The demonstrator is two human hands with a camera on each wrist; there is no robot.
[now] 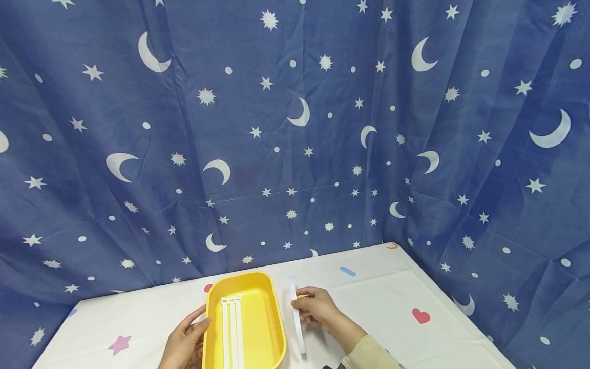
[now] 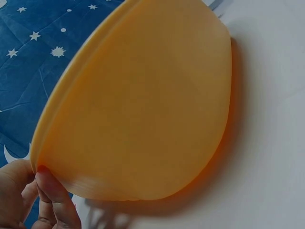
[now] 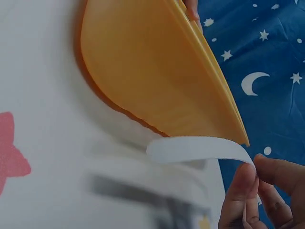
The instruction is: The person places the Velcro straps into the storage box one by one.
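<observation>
A yellow plastic box [image 1: 276, 328] with rounded corners and no lid stands at the table's near edge in the head view. My left hand [image 1: 184, 338] pinches its left rim between thumb and fingers; the left wrist view shows the hand [image 2: 50, 202] at the rim. Inside, on the left, lie several long white strips [image 1: 232, 328] with small squared tops. To the right of the box, apart from it in the head view, my right hand [image 1: 318, 307] pinches a white flat strip [image 3: 195, 147]. That strip bends slightly and has a rounded end.
A white tablecloth [image 1: 369, 297] printed with coloured shapes, among them a red heart [image 1: 421, 315], covers the table. A blue curtain [image 1: 258, 133] with moons and stars hangs behind and along the right side.
</observation>
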